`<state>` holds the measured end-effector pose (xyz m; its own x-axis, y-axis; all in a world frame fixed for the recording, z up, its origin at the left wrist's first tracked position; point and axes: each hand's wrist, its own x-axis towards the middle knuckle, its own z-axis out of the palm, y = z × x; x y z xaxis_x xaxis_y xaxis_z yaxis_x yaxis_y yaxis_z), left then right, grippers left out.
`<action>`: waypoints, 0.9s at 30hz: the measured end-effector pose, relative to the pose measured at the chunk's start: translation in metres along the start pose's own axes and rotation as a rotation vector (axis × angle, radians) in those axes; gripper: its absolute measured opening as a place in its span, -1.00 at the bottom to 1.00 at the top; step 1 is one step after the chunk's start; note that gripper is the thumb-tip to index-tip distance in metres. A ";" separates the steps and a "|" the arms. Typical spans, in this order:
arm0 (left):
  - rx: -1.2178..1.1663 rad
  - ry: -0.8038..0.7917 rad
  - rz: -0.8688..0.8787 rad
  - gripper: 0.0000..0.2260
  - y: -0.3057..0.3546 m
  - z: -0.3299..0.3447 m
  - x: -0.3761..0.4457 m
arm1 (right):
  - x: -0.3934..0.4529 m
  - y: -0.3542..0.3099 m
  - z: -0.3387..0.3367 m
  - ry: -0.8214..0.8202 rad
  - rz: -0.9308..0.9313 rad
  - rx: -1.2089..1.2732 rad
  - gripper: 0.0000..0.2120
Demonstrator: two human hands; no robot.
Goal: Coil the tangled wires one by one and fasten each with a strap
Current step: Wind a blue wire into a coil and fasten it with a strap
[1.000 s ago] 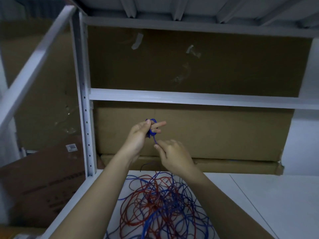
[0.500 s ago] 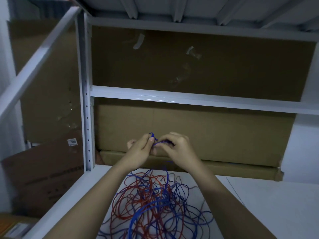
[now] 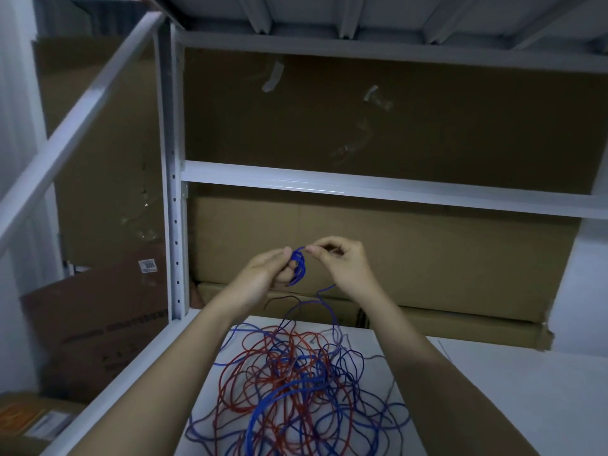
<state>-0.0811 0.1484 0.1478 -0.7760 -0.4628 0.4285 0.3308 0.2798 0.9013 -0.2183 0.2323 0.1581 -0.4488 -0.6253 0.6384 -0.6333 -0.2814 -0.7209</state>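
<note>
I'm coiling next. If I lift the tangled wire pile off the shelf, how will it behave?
Probably floppy: the tangled wire pile lies in loose loops. Red and blue strands interlace, so they would likely snag and lift together. Seems light.

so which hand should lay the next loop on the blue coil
Right. The right hand pinches the free blue wire beside the coil, while the left hand is busy gripping the coil.

Lower part of the wire tangle beyond the bottom edge; box label print too small.
</note>
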 end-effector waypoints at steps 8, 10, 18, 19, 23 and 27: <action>-0.183 0.217 0.074 -0.69 -0.011 -0.004 -0.002 | -0.048 0.025 0.042 -0.324 0.347 0.186 -0.68; -0.184 0.278 0.066 -0.68 -0.012 -0.008 -0.001 | -0.057 0.029 0.045 -0.362 0.381 0.169 -0.68; 0.291 0.295 0.022 -0.82 -0.045 -0.014 -0.007 | -0.073 0.038 0.059 -0.537 0.145 -0.242 -0.85; 0.426 0.274 0.020 -0.85 -0.050 -0.016 -0.010 | -0.073 0.041 0.057 -0.546 0.084 -0.316 -0.87; 0.856 0.117 0.010 -0.82 -0.052 -0.023 -0.020 | -0.066 0.030 0.043 -0.445 -0.025 -0.323 -0.80; 0.943 0.038 -0.018 -0.75 -0.049 -0.029 -0.024 | -0.041 0.020 0.022 -0.249 -0.114 -0.376 -0.93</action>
<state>-0.0635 0.1215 0.0949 -0.7533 -0.4957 0.4322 -0.2647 0.8301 0.4907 -0.1991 0.2368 0.1111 -0.2276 -0.7744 0.5903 -0.8749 -0.1035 -0.4731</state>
